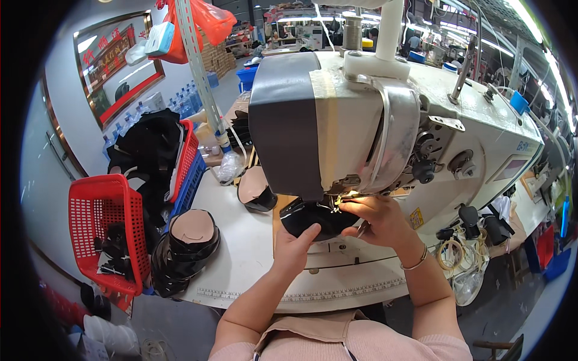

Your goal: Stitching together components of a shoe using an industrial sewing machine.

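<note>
A glossy black shoe-upper piece [322, 224] lies under the lit needle and presser foot [335, 206] of a large sewing machine [355, 120]. My left hand [293, 249] grips its near left edge, thumb on top and the other fingers mostly hidden beneath. My right hand [379, 219] is at the right of the needle, index finger stretched close to the presser foot. A small metal tool [363, 228], perhaps thread snips, shows between its curled fingers and thumb. Left of the machine head, another black and beige upper piece [256, 188] rests on the white table [241, 265].
A stack of black upper pieces with beige lining [189, 234] stands at the table's left edge. Beside it are a red basket [99, 198] with black scraps and a blue crate [191, 183]. Tape rolls [450, 254] hang at the right. A metal post [205, 78] rises behind.
</note>
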Available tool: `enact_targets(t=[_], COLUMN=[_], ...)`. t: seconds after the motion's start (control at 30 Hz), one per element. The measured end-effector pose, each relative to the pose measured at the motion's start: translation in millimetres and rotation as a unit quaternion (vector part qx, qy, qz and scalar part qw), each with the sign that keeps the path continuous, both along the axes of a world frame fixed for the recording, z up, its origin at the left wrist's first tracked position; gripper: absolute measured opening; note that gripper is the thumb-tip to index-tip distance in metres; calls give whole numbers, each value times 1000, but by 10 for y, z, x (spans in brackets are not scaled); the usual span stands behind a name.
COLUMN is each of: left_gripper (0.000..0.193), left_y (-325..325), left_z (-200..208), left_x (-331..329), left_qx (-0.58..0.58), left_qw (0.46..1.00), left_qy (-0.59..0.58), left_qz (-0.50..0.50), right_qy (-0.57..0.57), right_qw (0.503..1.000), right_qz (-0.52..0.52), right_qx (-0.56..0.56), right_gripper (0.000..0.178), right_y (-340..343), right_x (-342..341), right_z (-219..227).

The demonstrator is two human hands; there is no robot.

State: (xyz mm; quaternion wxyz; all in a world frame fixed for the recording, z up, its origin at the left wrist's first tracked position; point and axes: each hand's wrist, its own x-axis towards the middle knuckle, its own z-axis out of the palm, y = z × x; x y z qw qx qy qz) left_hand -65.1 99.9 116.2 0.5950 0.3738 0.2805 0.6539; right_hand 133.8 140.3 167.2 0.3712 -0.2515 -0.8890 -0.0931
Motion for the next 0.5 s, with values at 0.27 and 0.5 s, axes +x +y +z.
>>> enact_targets(t=[0.27, 0.5], left_gripper=[34, 37], left_y=[340, 77], left_z=[33, 177], left_x=[-334, -5], left_qx=[-19, -12], left_qw=[995, 994], left_qy=[14, 111], left_qz=[-99, -2], right_qy=[-16, -52], right_qw=[998, 990], right_qz=[-20, -127], right_qx=[-65, 26], right_gripper=[48, 54], right_y=[-33, -255], right_x=[38, -55], right_z=[90, 55])
